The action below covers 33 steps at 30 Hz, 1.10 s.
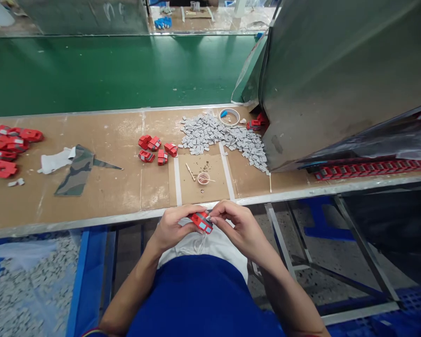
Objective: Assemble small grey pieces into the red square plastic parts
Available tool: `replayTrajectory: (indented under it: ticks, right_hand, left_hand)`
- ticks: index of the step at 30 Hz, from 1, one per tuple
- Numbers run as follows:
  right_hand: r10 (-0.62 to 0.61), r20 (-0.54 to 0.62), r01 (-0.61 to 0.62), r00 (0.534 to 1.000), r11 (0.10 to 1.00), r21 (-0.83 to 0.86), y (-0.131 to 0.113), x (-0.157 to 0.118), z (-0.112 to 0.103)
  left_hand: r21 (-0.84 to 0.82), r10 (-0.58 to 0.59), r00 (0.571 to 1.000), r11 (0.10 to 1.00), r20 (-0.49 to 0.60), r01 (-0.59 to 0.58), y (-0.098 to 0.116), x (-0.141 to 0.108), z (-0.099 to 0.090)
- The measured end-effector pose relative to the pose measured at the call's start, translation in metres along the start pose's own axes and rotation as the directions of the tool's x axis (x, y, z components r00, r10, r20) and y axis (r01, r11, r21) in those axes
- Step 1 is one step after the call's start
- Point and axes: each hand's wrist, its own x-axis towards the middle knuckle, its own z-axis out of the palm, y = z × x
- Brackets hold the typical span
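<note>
Just in front of the table's front edge, my left hand (173,228) holds a small red toy vehicle (202,222) with light blue windows and a grey stripe. My right hand (235,225) is pinched at the vehicle's right side, with a tiny grey piece between thumb and forefinger. Beyond the hands, a small round cup (203,178) with a thin stick across it stands on a taped cardboard square. Behind it spreads a pile of small grey pieces (203,132). Several red vehicles (154,143) lie to the left of the pile.
At the far left are more red parts (7,145) and a camouflage cloth (77,171). A tape roll (229,117) lies by the pile. A large metal panel (330,79) bounds the right side, with a row of red vehicles (368,169) below. A bin of grey pieces (31,285) stands lower left.
</note>
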Motion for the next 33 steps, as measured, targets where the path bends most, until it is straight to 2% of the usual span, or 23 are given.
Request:
replayTrajectory:
  ticks: [7,14,17,21,25,29,33]
  right_hand:
    - [-0.121,-0.057,0.112,0.991,0.982,-0.151,-0.007,-0.003,0.004]
    - [-0.197,0.049,0.202,0.979,0.934,-0.294,-0.009,-0.01,0.003]
    - [-0.202,0.069,0.214,0.977,0.928,-0.304,-0.006,-0.013,0.003]
    - [-0.193,0.008,0.193,0.981,0.975,-0.111,-0.004,-0.015,0.001]
    - [-0.087,-0.043,0.092,0.995,0.986,0.138,-0.002,-0.015,0.001]
    - [-0.008,0.013,0.004,1.0,0.957,0.291,-0.002,-0.015,0.001]
    - [0.041,0.083,-0.069,0.996,0.923,0.378,-0.001,-0.016,0.002]
  left_hand:
    - [0.097,0.059,0.998,0.993,0.024,-0.061,0.009,0.006,-0.004]
    - [0.187,0.059,0.994,0.979,0.09,-0.075,0.016,0.004,-0.01]
    - [0.228,0.101,0.985,0.965,0.141,-0.131,0.019,0.005,-0.011]
    - [0.232,0.202,0.964,0.943,0.175,-0.24,0.024,0.007,-0.009]
    - [0.255,0.262,0.946,0.917,0.193,-0.306,0.03,0.011,-0.008]
    - [0.277,0.254,0.939,0.908,0.231,-0.314,0.034,0.014,-0.012]
    - [0.3,0.305,0.903,0.869,0.303,-0.394,0.034,0.015,-0.015]
